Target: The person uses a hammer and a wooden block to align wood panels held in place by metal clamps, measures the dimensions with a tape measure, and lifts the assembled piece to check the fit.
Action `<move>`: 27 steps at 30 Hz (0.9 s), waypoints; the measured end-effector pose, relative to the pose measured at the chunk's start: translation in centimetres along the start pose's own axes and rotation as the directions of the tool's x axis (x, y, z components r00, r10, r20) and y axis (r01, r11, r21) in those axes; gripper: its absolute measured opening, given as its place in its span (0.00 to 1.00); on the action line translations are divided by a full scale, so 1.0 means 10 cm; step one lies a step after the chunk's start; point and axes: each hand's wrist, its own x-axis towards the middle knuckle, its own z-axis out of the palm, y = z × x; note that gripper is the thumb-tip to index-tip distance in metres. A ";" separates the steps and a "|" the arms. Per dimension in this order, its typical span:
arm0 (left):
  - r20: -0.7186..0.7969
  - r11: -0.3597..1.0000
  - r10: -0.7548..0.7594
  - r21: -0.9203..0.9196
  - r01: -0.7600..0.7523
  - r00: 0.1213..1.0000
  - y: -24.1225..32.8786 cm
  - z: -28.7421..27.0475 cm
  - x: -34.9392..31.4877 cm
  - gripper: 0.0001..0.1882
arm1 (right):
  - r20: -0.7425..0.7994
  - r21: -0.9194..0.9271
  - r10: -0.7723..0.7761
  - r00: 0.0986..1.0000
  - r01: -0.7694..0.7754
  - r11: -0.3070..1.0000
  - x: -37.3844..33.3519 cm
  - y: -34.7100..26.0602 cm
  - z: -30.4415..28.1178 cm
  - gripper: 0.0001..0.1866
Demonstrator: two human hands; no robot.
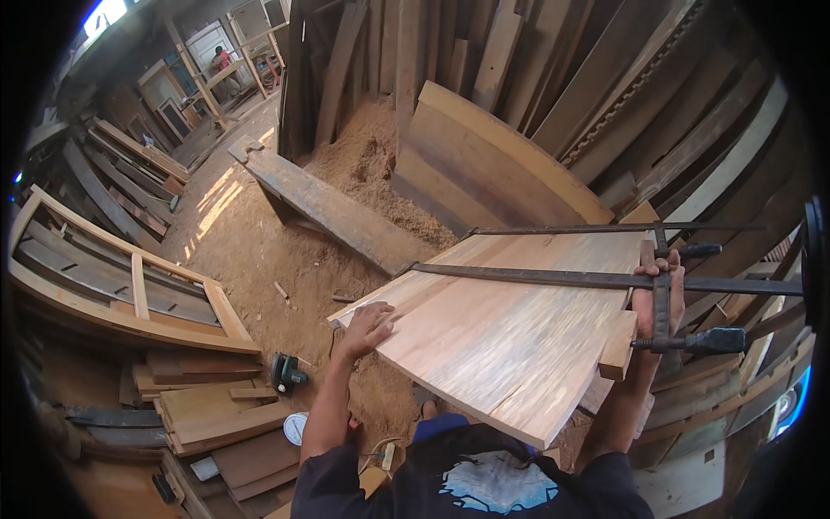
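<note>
A wide wooden panel [510, 337] of pale boards set edge to edge lies in front of me. Two dark metal bar clamps run across it, a nearer bar clamp [536, 276] and a farther bar clamp [562, 230]. My left hand [367, 329] grips the panel's left edge, its fingers bent over the top face. At the right end, my right hand [661, 275] is wrapped around the nearer clamp by its sliding jaw; the palm side is hidden. Below it, a small wood block [617, 346] sits between the panel's edge and the clamp screw with its dark handle [716, 340].
A thick plank [328, 203] slants beyond the panel, by a sawdust heap [367, 160]. Boards [501, 60] lean at the back. On the left are a wooden frame [138, 285], stacked boards [220, 419] and a green power tool [286, 373]. A distant person [223, 62] stands far off.
</note>
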 end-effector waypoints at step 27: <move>-0.179 0.760 -0.369 0.507 0.407 0.912 -0.53 1.76 -0.76 0.39 | -0.350 -0.052 0.346 0.871 -0.387 0.921 -1.85 -0.54 -1.50 0.31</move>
